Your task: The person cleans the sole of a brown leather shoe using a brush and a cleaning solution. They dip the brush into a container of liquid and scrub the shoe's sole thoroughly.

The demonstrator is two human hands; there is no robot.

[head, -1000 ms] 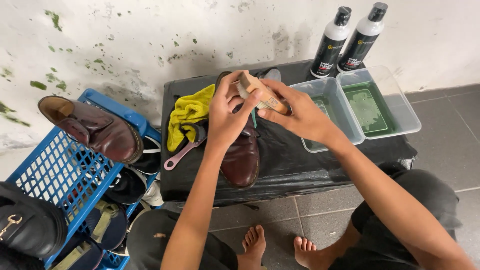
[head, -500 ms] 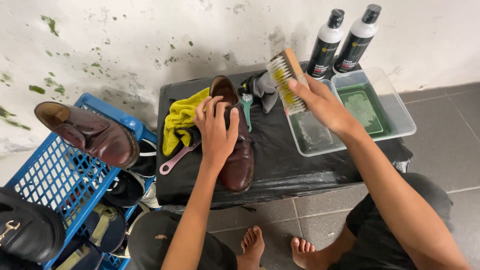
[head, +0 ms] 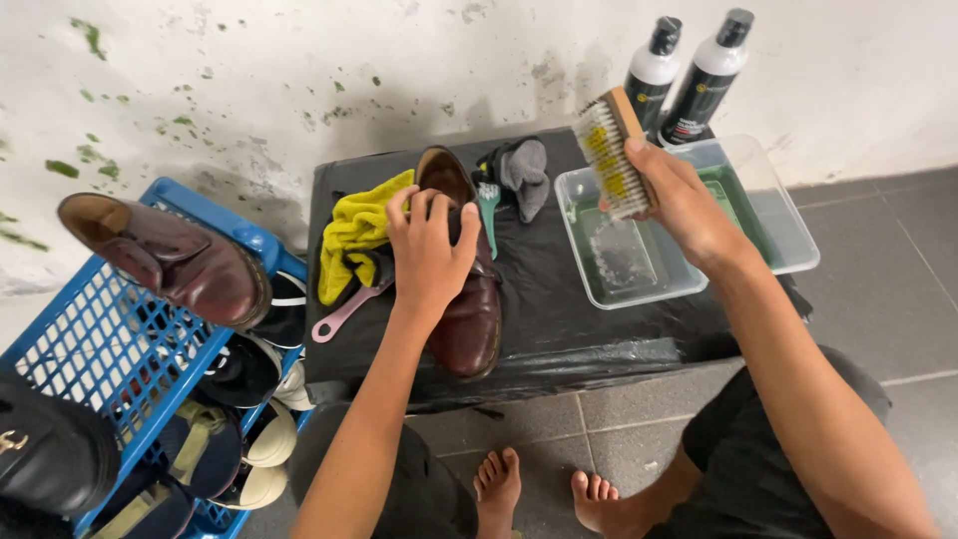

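Black-covered table (head: 589, 329) carries everything; blue crate (head: 110, 349) of shoes sits off its left edge, with a second brown shoe (head: 165, 255) lying on the crate's rim. On the table, the brown shoe (head: 469, 269) lies left of centre, long axis running from the back edge to the front edge, toe at the front edge, opening toward the wall. Clear tray (head: 689, 225) with two compartments sits at the right end, two bottles (head: 689, 75) behind it at the back right corner. Yellow cloth (head: 349, 235) and a pink handle (head: 344, 311) lie just left of the shoe, a grey sock (head: 524, 175) behind it. Left hand (head: 429, 250) is pressed flat over the shoe's upper, fingers spread, pinning it. Right hand (head: 684, 200) is clamped on the brush (head: 614, 155), bristles facing left, raised over the tray's left compartment. Hands are apart; the shoe lies left of the brush, left hand on it, right hand near.
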